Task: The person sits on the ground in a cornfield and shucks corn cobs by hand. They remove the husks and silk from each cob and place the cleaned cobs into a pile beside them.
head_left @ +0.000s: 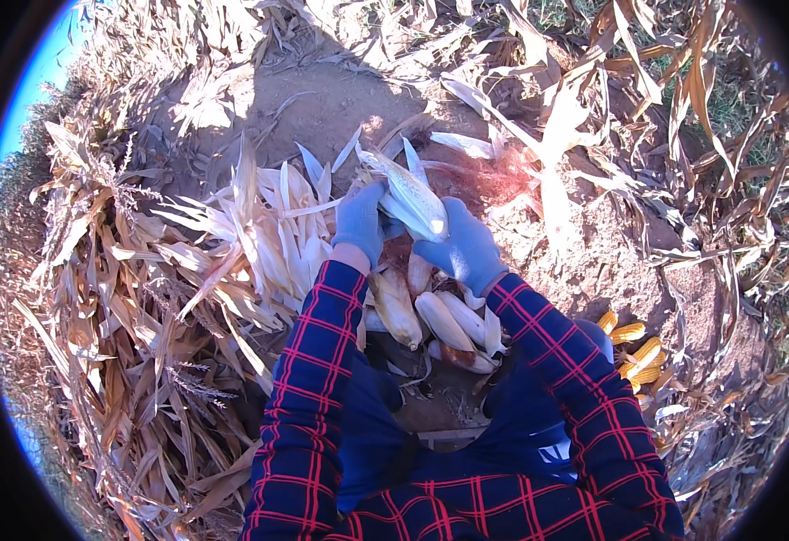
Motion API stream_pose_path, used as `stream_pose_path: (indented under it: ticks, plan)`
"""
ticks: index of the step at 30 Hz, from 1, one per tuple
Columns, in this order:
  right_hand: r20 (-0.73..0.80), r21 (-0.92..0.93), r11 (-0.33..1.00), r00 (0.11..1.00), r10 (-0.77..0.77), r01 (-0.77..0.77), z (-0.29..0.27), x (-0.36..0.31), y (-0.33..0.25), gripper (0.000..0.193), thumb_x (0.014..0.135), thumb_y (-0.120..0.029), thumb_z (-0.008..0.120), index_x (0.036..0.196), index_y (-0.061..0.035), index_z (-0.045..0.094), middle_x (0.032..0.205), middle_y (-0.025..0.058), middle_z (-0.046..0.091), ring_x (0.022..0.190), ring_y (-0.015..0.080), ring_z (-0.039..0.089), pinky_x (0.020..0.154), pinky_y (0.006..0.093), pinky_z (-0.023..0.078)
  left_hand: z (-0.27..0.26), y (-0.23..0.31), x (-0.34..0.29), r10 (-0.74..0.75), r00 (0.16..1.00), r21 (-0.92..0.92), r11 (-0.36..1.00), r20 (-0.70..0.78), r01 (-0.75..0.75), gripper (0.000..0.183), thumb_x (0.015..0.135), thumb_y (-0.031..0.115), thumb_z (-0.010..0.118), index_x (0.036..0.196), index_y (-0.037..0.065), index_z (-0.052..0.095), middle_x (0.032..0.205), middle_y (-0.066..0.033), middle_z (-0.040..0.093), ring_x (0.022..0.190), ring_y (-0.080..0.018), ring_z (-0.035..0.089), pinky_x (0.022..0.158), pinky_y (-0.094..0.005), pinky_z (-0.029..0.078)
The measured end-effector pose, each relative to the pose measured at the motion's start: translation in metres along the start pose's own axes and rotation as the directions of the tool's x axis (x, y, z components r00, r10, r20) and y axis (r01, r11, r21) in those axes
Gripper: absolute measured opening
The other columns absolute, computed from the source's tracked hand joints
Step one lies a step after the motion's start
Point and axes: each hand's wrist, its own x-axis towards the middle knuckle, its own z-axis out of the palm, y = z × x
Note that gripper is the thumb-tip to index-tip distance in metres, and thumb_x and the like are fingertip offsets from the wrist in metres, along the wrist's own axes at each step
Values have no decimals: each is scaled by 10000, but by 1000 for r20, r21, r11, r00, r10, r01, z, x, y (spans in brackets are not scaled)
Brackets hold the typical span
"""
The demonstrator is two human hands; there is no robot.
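Far left, dry stalks (142,370) heap up, then pale husks (264,239). Now the left hand (358,216), gloved, fingers closed round the side of the husked-over ear (412,198), tips partly hidden. The ear sits tilted between both hands, above more ears (449,320); the right hand (467,248) clasps its lower end. Steady that end, I'd say, and pull husk lengthwise. Far right, bare yellow cobs (642,356)!

Gloves (471,250) blue; husk (412,200) cream — sleeves (309,397) navy, red-checked — cobs (629,333) yellow.
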Motion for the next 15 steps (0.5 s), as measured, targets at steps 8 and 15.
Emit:
stream_pose_path:
  ticks: [8, 15]
  plan:
    - [-7, 341, 936, 996, -88, 85, 30, 6, 42, 785, 656, -341, 785, 1269, -17, 418, 1150, 185, 576, 1045, 274, 580, 895, 364, 456, -4, -16, 2, 37, 999, -17, 999, 21, -36, 182, 894, 249, 581, 928, 70, 583, 780, -56, 622, 564, -152, 598, 445, -293, 501]
    - [-106, 302, 950, 993, -44, 74, 26, 14, 24, 774, 692, -371, 767, 1308, -59, 418, 1152, 161, 576, 1082, 263, 566, 917, 358, 448, 0, -23, -2, 57, 989, -215, 973, -137, -86, 119, 891, 170, 593, 925, 56, 579, 788, -67, 618, 627, -191, 621, 502, -315, 520]
